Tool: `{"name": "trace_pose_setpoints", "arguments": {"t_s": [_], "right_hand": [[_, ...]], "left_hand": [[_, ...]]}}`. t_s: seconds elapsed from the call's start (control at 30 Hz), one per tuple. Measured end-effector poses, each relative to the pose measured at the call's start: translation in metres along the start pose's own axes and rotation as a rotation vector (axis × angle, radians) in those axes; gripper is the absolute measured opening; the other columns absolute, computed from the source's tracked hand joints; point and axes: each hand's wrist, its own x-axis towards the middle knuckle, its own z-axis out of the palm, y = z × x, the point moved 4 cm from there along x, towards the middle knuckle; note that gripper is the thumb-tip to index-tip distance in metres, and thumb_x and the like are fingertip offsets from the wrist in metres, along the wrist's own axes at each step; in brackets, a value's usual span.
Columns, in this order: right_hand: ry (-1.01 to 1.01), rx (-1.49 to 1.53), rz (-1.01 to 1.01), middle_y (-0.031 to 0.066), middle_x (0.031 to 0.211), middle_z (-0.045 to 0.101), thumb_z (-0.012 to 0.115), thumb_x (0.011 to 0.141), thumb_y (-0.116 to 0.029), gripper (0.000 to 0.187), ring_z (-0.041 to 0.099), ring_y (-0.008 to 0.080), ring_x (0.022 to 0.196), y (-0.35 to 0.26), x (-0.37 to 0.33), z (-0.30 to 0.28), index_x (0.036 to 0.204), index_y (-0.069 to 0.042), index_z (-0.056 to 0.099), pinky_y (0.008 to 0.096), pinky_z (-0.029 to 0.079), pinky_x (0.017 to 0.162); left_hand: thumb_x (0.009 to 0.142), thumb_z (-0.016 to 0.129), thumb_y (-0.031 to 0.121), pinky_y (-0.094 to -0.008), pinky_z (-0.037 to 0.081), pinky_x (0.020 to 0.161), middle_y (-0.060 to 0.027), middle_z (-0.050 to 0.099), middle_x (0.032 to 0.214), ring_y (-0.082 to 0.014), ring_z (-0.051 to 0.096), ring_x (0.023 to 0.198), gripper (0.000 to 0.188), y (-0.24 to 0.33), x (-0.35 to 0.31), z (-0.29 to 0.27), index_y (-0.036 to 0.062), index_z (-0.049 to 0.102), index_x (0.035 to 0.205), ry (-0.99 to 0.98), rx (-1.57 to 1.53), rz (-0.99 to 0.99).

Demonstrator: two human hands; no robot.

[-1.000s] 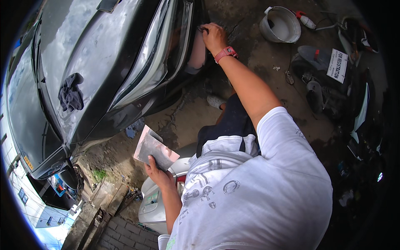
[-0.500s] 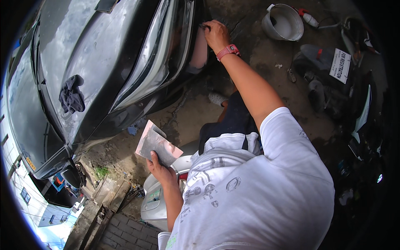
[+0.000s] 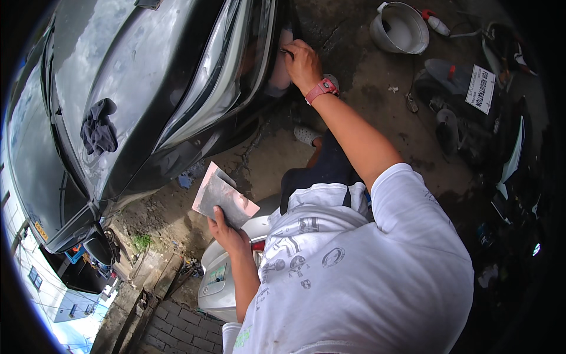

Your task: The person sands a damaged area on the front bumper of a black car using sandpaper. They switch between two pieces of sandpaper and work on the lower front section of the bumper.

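At the dark car's front corner, a pink patch of what looks like filler (image 3: 279, 74) covers part of the bumper. My right hand (image 3: 304, 66), with a red watch on its wrist, is closed at this patch. Its fingers pinch a small dark flat piece (image 3: 287, 52), mostly hidden by them. Lower down, my left hand (image 3: 228, 234) holds a flat rectangular plate (image 3: 219, 197), thumb on top. Grey and pink smears mark the plate, which is tilted and apart from the car.
A dark cloth (image 3: 99, 127) lies on the car hood (image 3: 147, 65). Beyond my right arm stand a white bucket (image 3: 386, 41) and a red-and-white bottle (image 3: 436, 23). A motorcycle (image 3: 451, 127) is at the right. Behind my left hand is a silver vehicle part (image 3: 218, 286).
My right hand has moved a little down and left along the bumper, uncovering the upper part of the pink patch. The left hand still holds the plate in nearly the same place.
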Motion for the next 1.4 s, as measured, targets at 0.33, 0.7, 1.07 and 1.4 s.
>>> {"name": "trace_pose_setpoints", "arguments": {"t_s": [0.33,0.7,1.07,1.4], "right_hand": [[0.003,0.021,-0.016,0.0155,0.11,0.073,0.07,0.09,0.001,0.024,0.07,0.0404,0.11,-0.021,-0.054,0.005,0.11,-0.002,0.082,0.0505,0.058,0.097],[-0.003,0.013,-0.009,0.0129,0.113,0.072,0.073,0.091,0.001,0.023,0.069,0.038,0.11,-0.045,-0.096,0.011,0.113,-0.001,0.081,0.0482,0.058,0.096],[0.075,0.107,0.049,0.0142,0.106,0.075,0.075,0.091,0.001,0.025,0.073,0.0376,0.104,-0.031,-0.102,-0.005,0.114,-0.002,0.082,0.0463,0.059,0.093],[0.169,-0.017,0.012,0.0146,0.109,0.08,0.07,0.092,-0.009,0.025,0.075,0.0396,0.104,0.049,0.048,-0.001,0.112,-0.009,0.085,0.0473,0.061,0.096]], "left_hand": [[0.113,0.069,0.028,-0.0391,0.058,0.106,-0.0143,0.071,0.135,-0.0247,0.072,0.12,0.046,-0.002,0.005,-0.009,-0.0012,0.058,0.146,0.002,-0.001,-0.005],[0.112,0.07,0.028,-0.0381,0.058,0.103,-0.0108,0.072,0.13,-0.0219,0.072,0.116,0.042,-0.002,0.007,-0.016,0.0008,0.061,0.142,-0.014,-0.002,0.007],[0.112,0.07,0.029,-0.0383,0.058,0.103,-0.0116,0.071,0.132,-0.0226,0.071,0.118,0.042,-0.001,0.008,-0.022,0.0007,0.06,0.142,-0.008,0.011,0.032],[0.114,0.067,0.027,-0.0381,0.06,0.102,-0.0127,0.072,0.131,-0.0218,0.073,0.116,0.037,-0.001,0.005,-0.022,-0.0001,0.061,0.139,0.036,0.038,0.02]]}}
